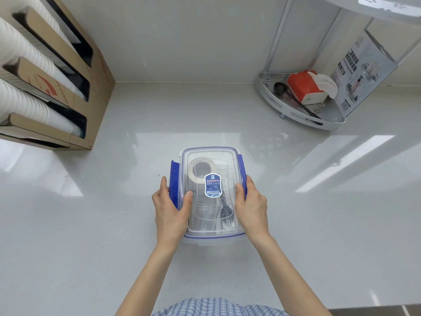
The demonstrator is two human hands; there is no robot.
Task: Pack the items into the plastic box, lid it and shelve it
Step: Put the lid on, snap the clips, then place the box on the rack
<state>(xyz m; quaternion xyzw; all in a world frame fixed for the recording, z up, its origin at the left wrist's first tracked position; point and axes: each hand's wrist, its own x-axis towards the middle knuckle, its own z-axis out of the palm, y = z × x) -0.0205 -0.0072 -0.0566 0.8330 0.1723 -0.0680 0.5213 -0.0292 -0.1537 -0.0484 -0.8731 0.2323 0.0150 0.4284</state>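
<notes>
A clear plastic box [210,238] stands on the grey counter in front of me with its transparent lid [211,153] on top. The lid has blue side clips [174,176] and a blue oval label [212,185]. Through the lid I see a roll of tape [197,166], clear cups and black cutlery. My left hand [172,208] grips the left clip and lid edge, thumb on top. Gripping the right clip and lid edge is my right hand [250,205]. The left clip sticks outward; the right one lies closer to the box wall.
A cardboard dispenser [68,92] with stacks of white paper cups stands at the back left. A silver corner shelf [303,117] at the back right holds a red tissue box [304,86], a black scoop and a printed carton [362,71].
</notes>
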